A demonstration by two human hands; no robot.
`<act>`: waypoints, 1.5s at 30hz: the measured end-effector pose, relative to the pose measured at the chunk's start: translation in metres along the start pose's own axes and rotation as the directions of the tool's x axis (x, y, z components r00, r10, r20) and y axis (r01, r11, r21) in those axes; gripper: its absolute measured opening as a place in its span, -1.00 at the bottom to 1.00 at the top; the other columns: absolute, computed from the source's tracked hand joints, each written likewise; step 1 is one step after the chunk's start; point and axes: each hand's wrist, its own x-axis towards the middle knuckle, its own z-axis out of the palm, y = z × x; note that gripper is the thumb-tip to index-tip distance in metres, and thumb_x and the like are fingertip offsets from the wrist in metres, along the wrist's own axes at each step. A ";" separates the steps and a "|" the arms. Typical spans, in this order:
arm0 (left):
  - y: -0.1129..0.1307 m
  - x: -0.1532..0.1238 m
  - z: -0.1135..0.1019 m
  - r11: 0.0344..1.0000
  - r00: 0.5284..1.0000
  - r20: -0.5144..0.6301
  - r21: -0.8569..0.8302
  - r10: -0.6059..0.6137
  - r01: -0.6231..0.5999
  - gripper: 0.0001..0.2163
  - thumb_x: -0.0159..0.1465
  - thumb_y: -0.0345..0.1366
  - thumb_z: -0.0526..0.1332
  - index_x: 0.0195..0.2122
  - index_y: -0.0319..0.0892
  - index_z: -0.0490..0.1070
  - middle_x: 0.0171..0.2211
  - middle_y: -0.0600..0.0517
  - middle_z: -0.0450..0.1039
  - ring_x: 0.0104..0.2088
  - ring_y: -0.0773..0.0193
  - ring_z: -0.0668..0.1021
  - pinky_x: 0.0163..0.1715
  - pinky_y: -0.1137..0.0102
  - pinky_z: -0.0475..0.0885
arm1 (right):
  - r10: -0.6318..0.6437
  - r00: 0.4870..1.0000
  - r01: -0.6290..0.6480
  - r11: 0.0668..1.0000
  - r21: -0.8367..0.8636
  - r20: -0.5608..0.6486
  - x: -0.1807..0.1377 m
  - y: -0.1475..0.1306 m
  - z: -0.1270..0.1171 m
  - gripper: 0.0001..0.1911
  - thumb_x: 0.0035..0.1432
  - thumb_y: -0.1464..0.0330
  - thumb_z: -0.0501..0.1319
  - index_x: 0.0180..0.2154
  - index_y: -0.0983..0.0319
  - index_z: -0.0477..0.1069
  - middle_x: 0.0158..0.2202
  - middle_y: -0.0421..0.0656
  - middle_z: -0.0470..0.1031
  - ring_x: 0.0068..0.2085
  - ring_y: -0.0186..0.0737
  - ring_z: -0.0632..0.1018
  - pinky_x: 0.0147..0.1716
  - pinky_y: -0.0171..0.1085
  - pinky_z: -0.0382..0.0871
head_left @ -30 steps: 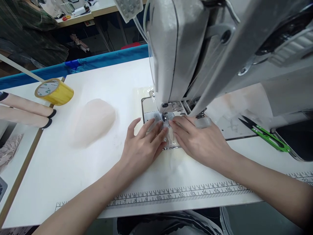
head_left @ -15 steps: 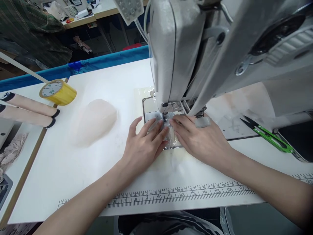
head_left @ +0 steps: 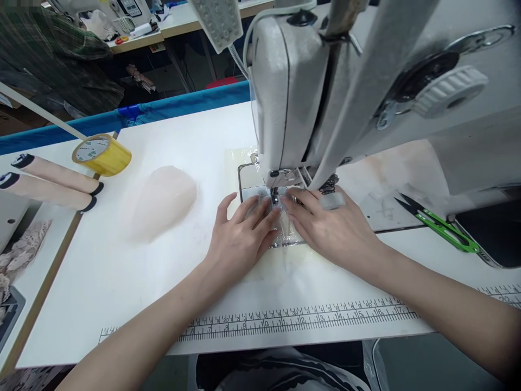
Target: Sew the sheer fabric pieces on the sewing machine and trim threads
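Both hands rest at the needle plate of a grey sewing machine [head_left: 325,92]. My left hand [head_left: 240,239] lies flat with fingers stretched forward, pressing a small clear, shiny piece [head_left: 287,234] just left of the presser foot [head_left: 275,196]. My right hand [head_left: 331,231] lies flat on the right side of that piece, fingertips at the foot, with a pale thimble-like ring [head_left: 331,201] on one finger. The piece is mostly hidden under the hands.
A pale pink pad-shaped piece [head_left: 160,201] lies to the left on the white table [head_left: 122,282]. A yellow tape roll [head_left: 101,153] and two beige tubes [head_left: 52,182] sit at far left. Green thread snips [head_left: 437,222] lie at right. A printed ruler [head_left: 301,317] runs along the front edge.
Both hands stay at the presser foot, edged slightly forward toward the needle. The view has shifted a little as my head moved.
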 end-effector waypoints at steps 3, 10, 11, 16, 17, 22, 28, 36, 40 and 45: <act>-0.001 0.000 0.001 1.000 1.000 0.010 -0.004 -0.011 0.011 -0.72 0.39 -0.25 0.14 0.09 -0.14 0.43 0.06 -0.01 0.52 0.10 0.10 0.51 0.20 0.03 0.16 | 0.000 1.000 0.000 1.000 0.005 0.004 0.000 0.000 0.002 -0.66 0.37 0.41 0.05 0.06 0.38 0.45 -0.01 0.07 0.53 -0.05 -0.03 0.47 -0.08 -0.09 0.17; -0.001 0.000 0.001 1.000 1.000 -0.004 -0.002 -0.003 0.003 -0.73 0.38 -0.27 0.16 0.07 -0.17 0.43 0.06 -0.05 0.52 0.09 0.10 0.51 0.17 0.08 0.19 | 0.007 1.000 -0.005 0.995 0.098 -0.024 0.002 0.005 -0.009 -0.72 0.34 0.42 0.08 -0.08 0.29 0.54 -0.19 0.00 0.58 -0.13 -0.07 0.51 -0.06 -0.10 0.23; 0.000 0.000 -0.003 1.000 1.000 -0.019 -0.008 0.010 -0.010 -0.74 0.37 -0.30 0.17 0.06 -0.18 0.43 0.05 -0.05 0.52 0.10 0.10 0.50 0.14 0.11 0.23 | 0.003 1.000 0.000 0.991 0.134 -0.023 0.002 0.007 -0.014 -0.74 0.33 0.43 0.09 -0.11 0.28 0.55 -0.23 -0.03 0.59 -0.18 -0.09 0.52 -0.11 -0.11 0.26; 0.008 -0.003 -0.038 0.961 0.992 0.117 -0.276 0.041 -0.007 -0.80 0.30 -0.20 0.24 -0.16 -0.22 0.43 -0.16 -0.06 0.54 -0.12 0.15 0.55 -0.23 0.32 0.46 | -0.104 0.967 -0.024 0.873 0.488 0.233 -0.005 0.018 -0.036 -0.87 0.21 0.36 0.22 -0.19 0.14 0.52 -0.21 -0.21 0.54 -0.41 -0.29 0.50 -0.49 -0.26 0.23; 0.011 -0.005 -0.044 0.945 0.977 0.205 -0.327 0.058 0.012 -0.72 0.25 -0.11 0.28 -0.17 -0.23 0.41 -0.17 -0.07 0.51 -0.18 0.14 0.53 -0.29 0.31 0.47 | -0.135 0.951 -0.038 0.840 0.541 0.276 -0.006 0.019 -0.038 -0.89 0.20 0.37 0.23 -0.22 0.14 0.51 -0.20 -0.23 0.53 -0.43 -0.31 0.50 -0.53 -0.28 0.20; 0.022 -0.009 -0.041 0.986 0.941 0.334 -0.166 0.050 0.007 -0.84 0.17 -0.48 0.17 -0.21 -0.24 0.36 -0.22 -0.11 0.45 -0.25 0.09 0.46 -0.33 0.24 0.46 | -0.061 0.940 -0.175 0.756 0.630 0.335 -0.004 0.021 -0.040 -0.78 0.29 0.44 0.09 -0.40 0.18 0.40 -0.40 -0.25 0.47 -0.46 -0.32 0.46 -0.54 -0.30 0.16; 0.009 0.005 -0.021 0.947 0.954 0.280 -0.267 -0.103 0.181 -0.73 0.13 -0.67 -0.07 -0.48 -0.15 0.25 -0.50 0.06 0.35 -0.49 0.29 0.38 -0.53 0.43 0.27 | -0.028 0.955 -0.193 0.695 0.692 0.295 0.000 0.021 -0.037 -0.87 0.24 0.37 0.19 -0.16 0.18 0.43 -0.29 -0.23 0.53 -0.36 -0.29 0.52 -0.46 -0.33 0.28; -0.010 0.031 -0.040 0.818 0.871 0.454 -0.420 -0.187 0.394 -0.70 0.28 -0.35 0.02 -0.04 -0.18 0.46 -0.63 0.16 0.37 -0.61 0.36 0.37 -0.54 0.45 0.24 | 0.157 0.977 -0.092 0.921 0.377 -0.143 -0.003 0.008 -0.021 -0.71 0.29 0.44 0.07 -0.13 0.14 0.55 -0.29 -0.19 0.56 -0.48 -0.38 0.45 -0.60 -0.37 0.08; -0.020 0.038 -0.036 0.859 0.845 0.525 -0.382 -0.100 0.339 -0.82 0.26 -0.27 0.12 -0.39 -0.15 0.49 -0.72 0.19 0.23 -0.69 0.42 0.24 -0.61 0.46 0.14 | 0.164 0.964 -0.074 0.921 0.382 -0.209 0.001 0.008 -0.014 -0.69 0.34 0.42 0.04 -0.12 0.14 0.55 -0.39 -0.23 0.53 -0.54 -0.43 0.39 -0.59 -0.37 0.07; -0.026 0.038 -0.030 0.823 0.837 0.532 -0.414 -0.127 0.388 -0.70 0.27 -0.28 0.12 -0.62 -0.15 0.32 -0.72 0.16 0.12 -0.68 0.42 0.17 -0.63 0.44 0.08 | 0.180 0.970 -0.110 0.925 0.364 -0.165 0.004 0.007 -0.010 -0.71 0.35 0.36 0.04 -0.13 0.14 0.55 -0.52 -0.25 0.45 -0.56 -0.40 0.37 -0.60 -0.35 0.00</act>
